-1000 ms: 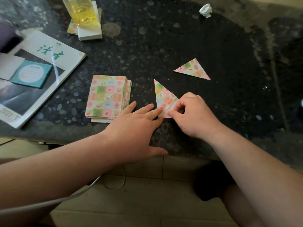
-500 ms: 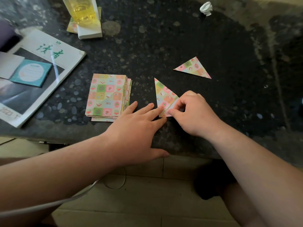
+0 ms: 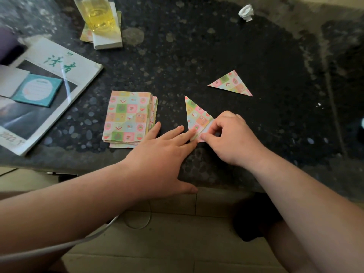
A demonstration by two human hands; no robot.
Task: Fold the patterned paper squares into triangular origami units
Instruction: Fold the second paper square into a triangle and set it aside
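From my remote seat I see the right hand (image 3: 234,138) curled, thumb and forefinger pinching the lower right flap of the half-folded paper (image 3: 195,115), whose pale underside shows along that flap. The left hand (image 3: 161,154) lies flat on the table (image 3: 216,46) with its fingers straight and spread. Its forefinger tip presses the paper's near edge just beside the right thumb, and its own thumb hangs over the table's front edge.

The half-folded paper lies flat near the front edge, a long triangle whose point aims away from me. Just left of the left hand sits the stack of patterned squares (image 3: 128,117), slightly fanned, with the little finger near its corner; I cannot tell whether they touch. Beyond the right hand, apart from it, a finished triangle (image 3: 231,83) lies flat.

Farther left a magazine (image 3: 51,75) with green characters overhangs the table edge, a teal card (image 3: 37,89) on top of it. At the far side a glass of yellow liquid (image 3: 96,14) stands on a white block (image 3: 108,40), and a crumpled white scrap (image 3: 246,12) lies to the far right.
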